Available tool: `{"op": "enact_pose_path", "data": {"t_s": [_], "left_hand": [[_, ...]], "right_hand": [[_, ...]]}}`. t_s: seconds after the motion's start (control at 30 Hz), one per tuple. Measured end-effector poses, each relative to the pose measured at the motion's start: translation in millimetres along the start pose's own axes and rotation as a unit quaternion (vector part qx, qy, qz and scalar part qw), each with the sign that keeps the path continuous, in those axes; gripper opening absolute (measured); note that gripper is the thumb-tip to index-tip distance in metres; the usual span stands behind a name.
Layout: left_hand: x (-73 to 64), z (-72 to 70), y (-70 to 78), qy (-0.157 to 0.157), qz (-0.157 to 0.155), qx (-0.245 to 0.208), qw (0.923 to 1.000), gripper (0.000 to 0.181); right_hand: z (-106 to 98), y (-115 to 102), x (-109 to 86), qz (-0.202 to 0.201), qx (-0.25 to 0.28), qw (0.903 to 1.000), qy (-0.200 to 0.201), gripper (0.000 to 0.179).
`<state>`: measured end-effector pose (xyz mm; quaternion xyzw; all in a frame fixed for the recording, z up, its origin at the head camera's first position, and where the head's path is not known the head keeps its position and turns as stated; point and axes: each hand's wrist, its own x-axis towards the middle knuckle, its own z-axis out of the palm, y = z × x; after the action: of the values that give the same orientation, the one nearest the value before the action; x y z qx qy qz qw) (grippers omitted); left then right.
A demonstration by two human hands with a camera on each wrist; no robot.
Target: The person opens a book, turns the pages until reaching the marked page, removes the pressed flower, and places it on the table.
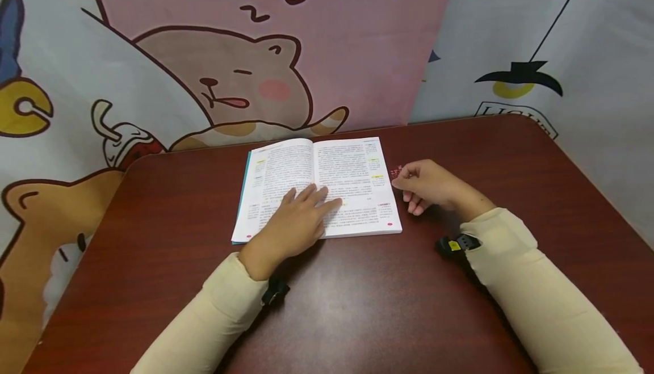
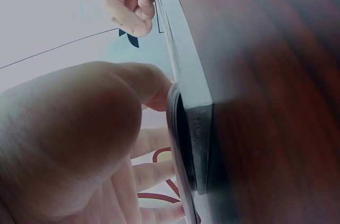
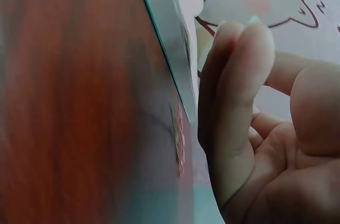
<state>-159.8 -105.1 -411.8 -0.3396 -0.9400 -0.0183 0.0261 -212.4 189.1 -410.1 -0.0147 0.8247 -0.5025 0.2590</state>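
Observation:
An open book [image 1: 347, 164] with printed white pages and a teal cover edge lies on the table. My left hand [image 1: 296, 218] rests across its lower middle, fingers spread over both pages; the left wrist view shows this hand [image 2: 149, 181] against the page edges. To the right of the book, my right hand [image 1: 426, 184] is held above the table with loosely bent fingers. Seen from the right wrist, that hand [image 3: 249, 128] has nothing visible between its fingers. Beside the book lies a small red patterned piece [image 1: 395, 171], partly hidden by the right fingers; its kind is unclear.
The dark red-brown wooden table [image 1: 347, 300] has rounded far corners. Behind it hangs a cloth backdrop [image 1: 368, 39] with cartoon animals. A black wrist device [image 1: 455, 244] sits at the right cuff, another [image 1: 276, 291] at the left.

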Motion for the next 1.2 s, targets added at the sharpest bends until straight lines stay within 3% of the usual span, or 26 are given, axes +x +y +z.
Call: {"op": "enact_pose_path", "data": {"t_s": [0.17,0.7,0.97,1.2], "left_hand": [[0.0,0.7,0.6,0.0,-0.001,0.002,1.0,0.049],[0.9,1.9,0.3,0.004,0.001,0.01,0.9999,0.049],[-3.7,-3.7,2.1,-0.006,-0.004,0.014,0.9999,0.048],[-9.4,-7.7,-0.7,0.012,0.013,0.037,0.9991,0.045]], "right_hand": [[9.6,-1.4,-2.0,0.001,-0.016,0.9999,-0.003,0.026],[11.3,3.4,-1.2,0.025,-0.062,0.9971,-0.036,0.025],[13.0,6.6,0.8,0.017,-0.067,0.9965,-0.047,0.025],[12.0,6.7,0.6,0.008,-0.091,0.9949,-0.043,0.026]]}}
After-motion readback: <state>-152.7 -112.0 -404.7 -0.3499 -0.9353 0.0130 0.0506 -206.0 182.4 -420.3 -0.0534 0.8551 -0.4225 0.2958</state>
